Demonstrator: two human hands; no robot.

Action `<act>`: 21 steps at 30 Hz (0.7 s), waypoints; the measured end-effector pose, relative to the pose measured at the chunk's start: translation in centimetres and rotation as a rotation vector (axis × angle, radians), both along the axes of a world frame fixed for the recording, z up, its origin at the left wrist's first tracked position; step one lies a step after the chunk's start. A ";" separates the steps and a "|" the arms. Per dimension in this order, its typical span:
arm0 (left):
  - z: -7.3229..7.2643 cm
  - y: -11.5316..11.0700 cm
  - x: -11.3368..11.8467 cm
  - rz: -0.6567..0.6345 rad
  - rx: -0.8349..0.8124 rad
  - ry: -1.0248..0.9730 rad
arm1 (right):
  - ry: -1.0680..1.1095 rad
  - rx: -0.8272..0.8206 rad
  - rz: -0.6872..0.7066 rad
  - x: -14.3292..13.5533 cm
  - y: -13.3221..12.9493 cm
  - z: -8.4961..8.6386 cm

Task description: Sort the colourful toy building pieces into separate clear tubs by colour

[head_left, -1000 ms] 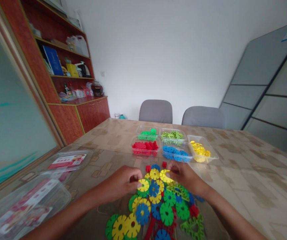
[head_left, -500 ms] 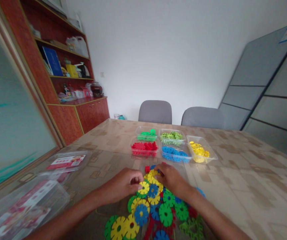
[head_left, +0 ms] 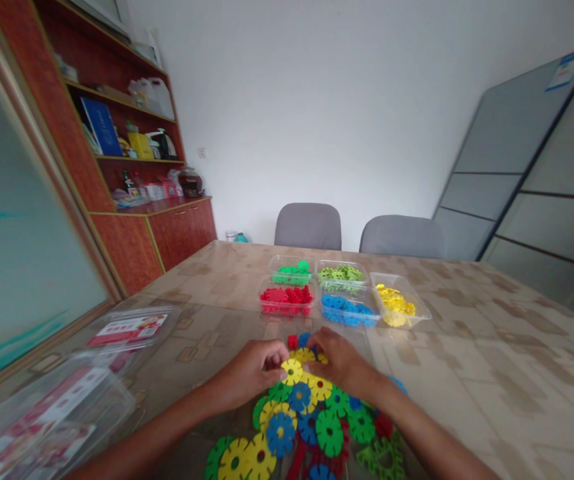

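Notched plastic discs in yellow, green and blue, with some red pieces, lie in a loose pile on the table [head_left: 207, 347]. My left hand [head_left: 261, 365] is at the upper left of the pile, its thumb and fingers closed on the edge of a yellow disc [head_left: 291, 371]. Over the pile's upper right, my right hand [head_left: 334, 360] has its fingers bent and apart, close to other yellow discs [head_left: 320, 388]; nothing can be seen held in it. Blue disc [head_left: 299, 396] and green disc [head_left: 329, 432] lie below the hands.
Behind the pile stand clear tubs of green [head_left: 291, 273], light green [head_left: 341, 273], red [head_left: 287, 298], blue [head_left: 349, 311] and yellow pieces [head_left: 395, 305]. Clear lids with printed labels [head_left: 51, 413] lie at the left. Two grey chairs [head_left: 308, 227] stand beyond the table.
The yellow disc at my left hand has shifted up and right, now lifted between the fingertips. My right hand's fingers have spread a little. The view has moved slightly.
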State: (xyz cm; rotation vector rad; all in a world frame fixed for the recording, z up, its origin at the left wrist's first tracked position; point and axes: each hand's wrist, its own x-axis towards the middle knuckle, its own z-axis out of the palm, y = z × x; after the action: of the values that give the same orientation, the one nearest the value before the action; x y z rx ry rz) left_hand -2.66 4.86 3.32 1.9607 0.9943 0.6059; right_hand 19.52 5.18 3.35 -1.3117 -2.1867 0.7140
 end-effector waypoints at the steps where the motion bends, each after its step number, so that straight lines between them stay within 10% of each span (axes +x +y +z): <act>1: 0.0 0.0 0.0 0.000 -0.002 0.002 | 0.026 -0.018 0.005 0.0 0.0 -0.1; 21: -0.1 -0.7 1.4 0.156 0.028 -0.203 | 0.442 -0.268 0.240 -0.9 -1.1 0.6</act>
State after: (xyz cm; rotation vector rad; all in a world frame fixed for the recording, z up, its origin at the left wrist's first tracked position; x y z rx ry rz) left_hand -1.21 4.13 3.19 1.8145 1.0213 0.8915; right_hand 18.63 4.06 3.99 -0.9000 -1.9439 1.2920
